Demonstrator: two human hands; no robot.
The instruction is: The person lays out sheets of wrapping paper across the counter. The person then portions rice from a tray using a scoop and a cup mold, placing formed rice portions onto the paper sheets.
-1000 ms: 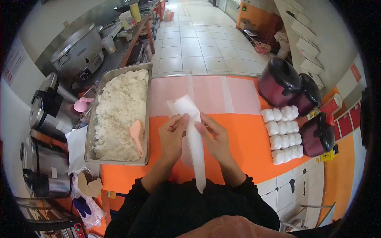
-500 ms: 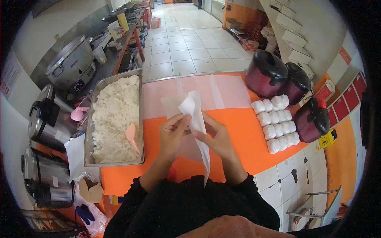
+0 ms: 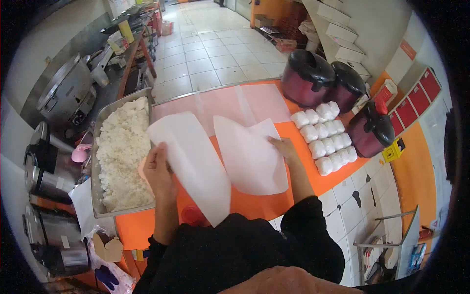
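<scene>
Since the earlier frame, I see the hands have parted: the left hand (image 3: 160,171) pinches one white sheet (image 3: 196,157), the right hand (image 3: 284,146) pinches another sheet (image 3: 252,159), both over the orange table (image 3: 132,230). I'd judge the rowed white bundles (image 3: 326,144) done; plenty of rice (image 3: 122,152) remains in the metal tray (image 3: 122,211).

A white sheet (image 3: 196,164) is held in the left hand (image 3: 160,174), a second sheet (image 3: 249,159) in the right hand (image 3: 283,147), over an orange table (image 3: 131,231). Rice (image 3: 122,152) is heaped in a tray (image 3: 95,196).
</scene>
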